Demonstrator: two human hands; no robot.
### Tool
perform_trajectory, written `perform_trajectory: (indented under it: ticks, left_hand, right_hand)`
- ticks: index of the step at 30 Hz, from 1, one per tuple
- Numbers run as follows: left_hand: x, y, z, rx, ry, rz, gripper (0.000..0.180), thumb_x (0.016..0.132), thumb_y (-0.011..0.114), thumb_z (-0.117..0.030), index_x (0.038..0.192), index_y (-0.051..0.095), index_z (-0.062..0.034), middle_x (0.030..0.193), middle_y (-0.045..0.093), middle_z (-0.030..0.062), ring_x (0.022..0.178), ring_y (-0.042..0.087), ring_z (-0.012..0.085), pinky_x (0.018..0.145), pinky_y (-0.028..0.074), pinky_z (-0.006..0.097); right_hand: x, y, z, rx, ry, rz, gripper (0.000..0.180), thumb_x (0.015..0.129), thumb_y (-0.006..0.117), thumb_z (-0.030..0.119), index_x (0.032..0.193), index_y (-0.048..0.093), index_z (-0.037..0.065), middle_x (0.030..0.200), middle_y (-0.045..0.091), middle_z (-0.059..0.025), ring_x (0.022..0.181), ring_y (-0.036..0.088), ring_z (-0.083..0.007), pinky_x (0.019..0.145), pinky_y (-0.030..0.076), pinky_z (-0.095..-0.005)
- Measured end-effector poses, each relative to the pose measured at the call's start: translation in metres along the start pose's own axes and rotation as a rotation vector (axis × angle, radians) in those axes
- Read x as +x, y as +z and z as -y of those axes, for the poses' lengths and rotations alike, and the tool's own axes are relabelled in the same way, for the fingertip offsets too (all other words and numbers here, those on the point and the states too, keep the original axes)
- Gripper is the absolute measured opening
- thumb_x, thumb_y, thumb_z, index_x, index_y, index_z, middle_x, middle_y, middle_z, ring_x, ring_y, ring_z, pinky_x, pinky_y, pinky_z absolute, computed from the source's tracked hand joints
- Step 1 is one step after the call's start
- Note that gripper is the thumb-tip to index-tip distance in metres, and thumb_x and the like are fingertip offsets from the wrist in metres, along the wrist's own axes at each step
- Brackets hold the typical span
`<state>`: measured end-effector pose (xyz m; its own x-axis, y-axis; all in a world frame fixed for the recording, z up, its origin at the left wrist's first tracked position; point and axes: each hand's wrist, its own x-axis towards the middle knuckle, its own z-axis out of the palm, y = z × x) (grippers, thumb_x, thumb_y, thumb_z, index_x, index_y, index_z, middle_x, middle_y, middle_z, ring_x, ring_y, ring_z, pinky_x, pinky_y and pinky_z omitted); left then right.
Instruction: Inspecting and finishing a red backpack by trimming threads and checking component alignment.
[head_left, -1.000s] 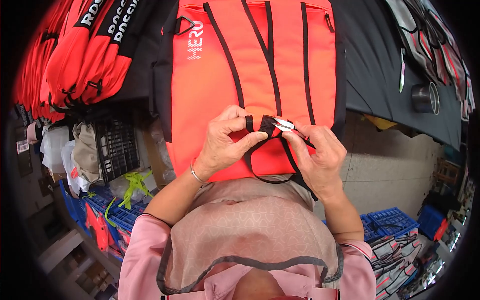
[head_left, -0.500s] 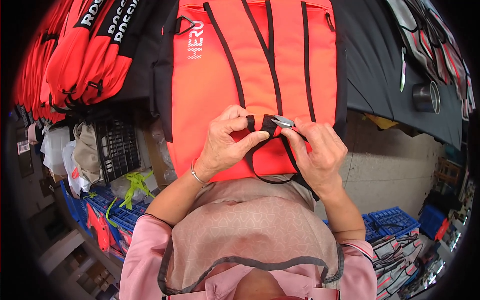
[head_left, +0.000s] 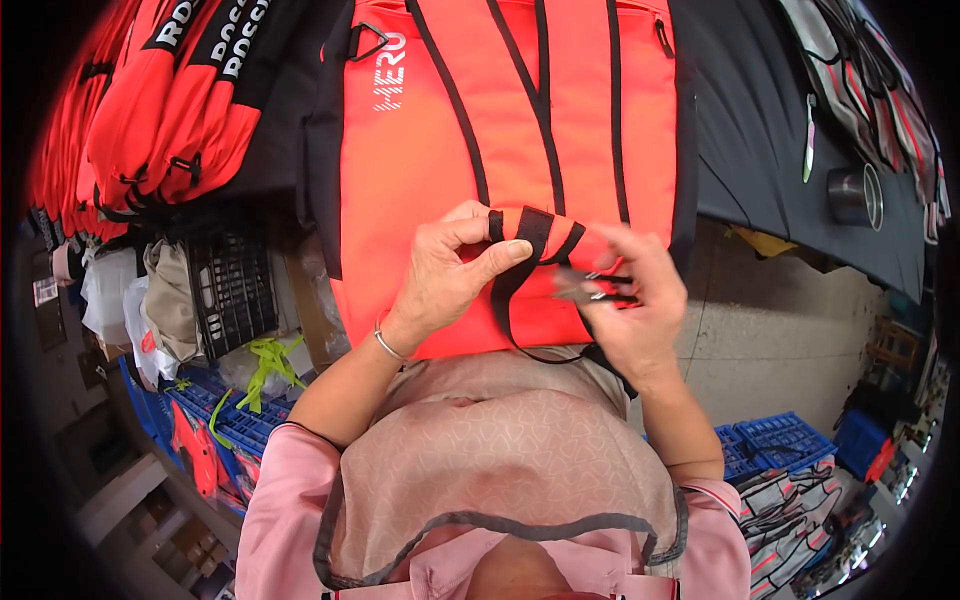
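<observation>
the left hand [head_left: 450, 268] is nearly closed, pinching the end of a shoulder strap [head_left: 563, 228] between thumb and fingers, its thumb tip against a black band [head_left: 537, 228]; its fingertips are hidden behind the strap. the right hand [head_left: 642, 300] is half curled around small snips [head_left: 575, 287]; both are blurred, so how far the blades part is hard to tell.

the strap belongs to a bright red-orange bag [head_left: 410, 190] with black sides, black-edged straps and white lettering. it lies across the middle of the table [head_left: 745, 165], hanging over the near edge toward the person's apron [head_left: 500, 440], its top cut off by the view.

right of the bag, dark table surface runs to a metal cup [head_left: 853, 197] near the right corner, with a toothbrush [head_left: 809, 140] just beyond. folded red bags [head_left: 165, 115] fill the left side, partly out of view.
</observation>
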<state>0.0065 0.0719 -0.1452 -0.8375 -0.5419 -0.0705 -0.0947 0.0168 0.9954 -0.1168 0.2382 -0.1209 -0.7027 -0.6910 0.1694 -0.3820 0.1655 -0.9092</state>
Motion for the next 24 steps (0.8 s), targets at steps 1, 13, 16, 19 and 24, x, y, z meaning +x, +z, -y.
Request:
perform_trajectory:
  ticks: [1,13,16,19,24]
  left_hand:
    - [0.000,0.001,-0.001,-0.001,-0.001,0.003,0.019,0.084,0.077,-0.012,0.101,0.076,-0.0042,0.084,0.063,0.0031,0.081,0.056,0.0105,0.074,0.047,0.027]
    - [-0.002,0.003,0.000,-0.037,-0.065,-0.007,0.016,0.083,0.077,-0.007,0.098,0.076,-0.0016,0.084,0.061,0.0020,0.080,0.055,0.0092,0.071,0.046,0.025]
    - [-0.002,0.001,0.002,0.006,-0.040,0.020,0.017,0.084,0.077,-0.008,0.099,0.076,-0.0018,0.083,0.060,0.0018,0.079,0.054,0.0089,0.071,0.045,0.025]
    - [-0.001,0.000,-0.002,0.017,-0.063,0.012,0.016,0.085,0.076,-0.010,0.099,0.075,-0.0017,0.082,0.059,0.0016,0.079,0.053,0.0087,0.070,0.045,0.025]
    - [0.000,0.005,0.003,-0.016,-0.006,-0.041,0.017,0.085,0.077,-0.012,0.099,0.076,-0.0022,0.080,0.059,0.0017,0.077,0.053,0.0092,0.068,0.044,0.026]
  right_hand:
    - [0.001,0.004,-0.001,-0.109,-0.193,-0.008,0.048,0.066,0.082,-0.001,0.111,0.068,0.005,0.083,0.061,-0.0076,0.067,0.064,-0.0162,0.055,0.053,-0.0292]
    - [0.002,0.032,-0.024,-0.500,-0.575,-0.170,0.031,0.063,0.072,0.002,0.094,0.067,0.002,0.069,0.056,-0.0041,0.054,0.056,-0.0185,0.050,0.045,-0.0294]
    - [0.010,0.028,-0.030,-0.397,-0.574,-0.153,0.021,0.066,0.069,-0.003,0.086,0.062,0.002,0.069,0.055,-0.0036,0.054,0.054,-0.0157,0.050,0.043,-0.0272]
    - [0.002,0.010,-0.024,-0.002,-0.214,-0.160,0.019,0.068,0.067,-0.010,0.081,0.058,0.002,0.070,0.056,-0.0033,0.055,0.054,-0.0119,0.052,0.043,-0.0247]
    - [-0.007,-0.002,-0.015,0.004,-0.168,-0.064,0.024,0.072,0.075,-0.009,0.091,0.065,0.000,0.075,0.058,-0.0060,0.064,0.058,-0.0108,0.050,0.044,-0.0248]
